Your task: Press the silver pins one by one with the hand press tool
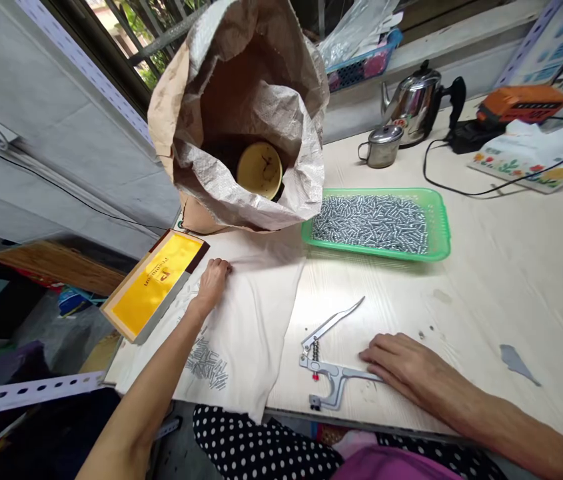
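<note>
My left hand (212, 283) is on a white cloth (256, 313) with its fingers curled down together; whatever they may grip is hidden. Small silvery metal pieces (207, 363) lie in a loose pile on the cloth, below that hand, and more are scattered behind my forearm. Flat on the table rests my right hand (406, 367), its fingers stretched out. Its thumb side touches the handle end of grey metal hand-press pliers (334, 373), whose lever arms are spread apart, with a spring and a red part between them.
A green basket (440, 227) full of small metal pieces stands beyond the pliers. A large paper sack (191, 193) with a yellow round container (260, 170) inside stands at the back. Nearby are a yellow box (156, 283), a metal cup (384, 148), a kettle (414, 107) and a black cable (476, 194).
</note>
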`<control>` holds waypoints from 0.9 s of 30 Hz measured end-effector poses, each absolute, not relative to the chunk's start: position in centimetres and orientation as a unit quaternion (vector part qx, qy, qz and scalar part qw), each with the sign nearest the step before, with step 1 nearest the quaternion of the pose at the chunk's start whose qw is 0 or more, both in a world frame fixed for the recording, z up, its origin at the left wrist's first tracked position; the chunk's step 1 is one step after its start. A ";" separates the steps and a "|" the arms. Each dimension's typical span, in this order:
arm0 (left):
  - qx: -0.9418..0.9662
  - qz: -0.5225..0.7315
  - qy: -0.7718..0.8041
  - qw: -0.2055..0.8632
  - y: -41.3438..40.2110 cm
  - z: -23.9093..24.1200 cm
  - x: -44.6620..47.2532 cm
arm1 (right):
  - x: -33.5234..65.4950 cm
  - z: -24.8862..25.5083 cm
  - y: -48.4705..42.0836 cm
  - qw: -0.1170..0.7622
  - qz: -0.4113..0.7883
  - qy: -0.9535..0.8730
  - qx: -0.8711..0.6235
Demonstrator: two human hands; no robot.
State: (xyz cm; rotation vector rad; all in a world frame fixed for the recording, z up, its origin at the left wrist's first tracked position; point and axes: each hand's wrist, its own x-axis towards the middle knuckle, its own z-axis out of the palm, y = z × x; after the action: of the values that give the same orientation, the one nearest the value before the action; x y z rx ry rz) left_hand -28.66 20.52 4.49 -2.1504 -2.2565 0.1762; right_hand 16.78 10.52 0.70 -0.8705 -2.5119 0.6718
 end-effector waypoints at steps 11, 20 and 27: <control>-0.662 -0.048 -0.747 -0.017 19.4 7.0 -25.6 | 16.7 1.9 8.5 0.172 0.228 -0.909 -0.304; -0.650 -0.187 -0.683 -0.276 5.7 5.6 -13.6 | 16.9 0.8 8.2 0.156 0.197 -0.914 -0.319; -0.737 -0.139 -0.645 -0.149 2.0 2.7 -14.0 | 16.8 1.3 8.1 0.143 0.183 -0.917 -0.323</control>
State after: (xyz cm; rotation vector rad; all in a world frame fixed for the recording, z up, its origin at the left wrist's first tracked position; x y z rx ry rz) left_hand -13.99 1.97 2.67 -2.5627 -2.2438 -0.4845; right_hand 16.78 8.14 1.26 -0.9318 -2.6468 0.5281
